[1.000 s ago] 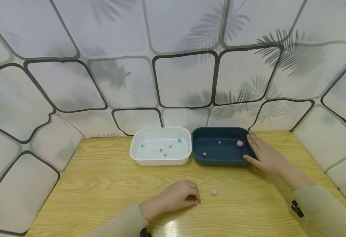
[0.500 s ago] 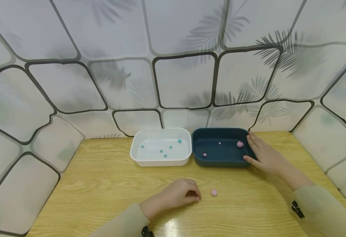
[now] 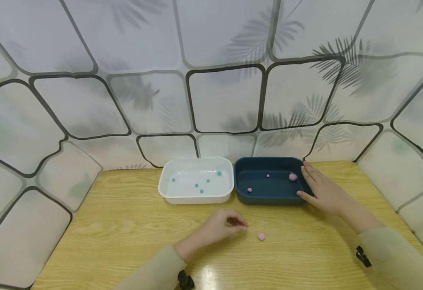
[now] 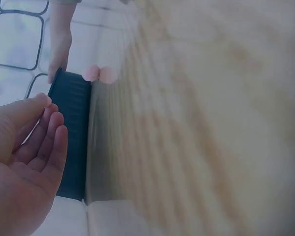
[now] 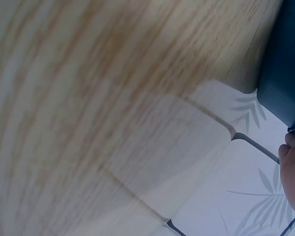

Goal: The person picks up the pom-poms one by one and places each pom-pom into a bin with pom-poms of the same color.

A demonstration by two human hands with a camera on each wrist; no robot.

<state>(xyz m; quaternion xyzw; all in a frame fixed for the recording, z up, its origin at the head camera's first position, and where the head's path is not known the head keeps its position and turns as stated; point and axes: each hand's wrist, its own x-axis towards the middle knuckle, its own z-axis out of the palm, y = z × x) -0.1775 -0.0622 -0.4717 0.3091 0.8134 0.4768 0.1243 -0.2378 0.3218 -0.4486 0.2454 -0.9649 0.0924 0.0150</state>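
My left hand (image 3: 221, 226) is raised a little above the wooden table, pinching a tiny pink ball (image 4: 48, 102) between thumb and fingertips; the fingers mostly cover it. A larger pink ball (image 3: 261, 236) lies on the table just right of that hand. My right hand (image 3: 323, 191) rests with straight fingers against the right end of the dark blue tray (image 3: 269, 200), its thumb at the front rim. Inside this tray are a small pink ball (image 3: 249, 190), a tinier one (image 3: 268, 175) and a big pink lump (image 3: 292, 177).
Left of the blue tray, almost touching it, stands a white tray (image 3: 197, 199) holding several small teal balls (image 3: 219, 173). Both trays sit at the back of the wooden table (image 3: 124, 225), against a patterned wall covering (image 3: 225, 100) that also rises at both sides.
My left hand has lifted off the table and moved slightly forward, toward the trays, with the tiny pink ball in its pinch. The right hand stays on the blue tray.
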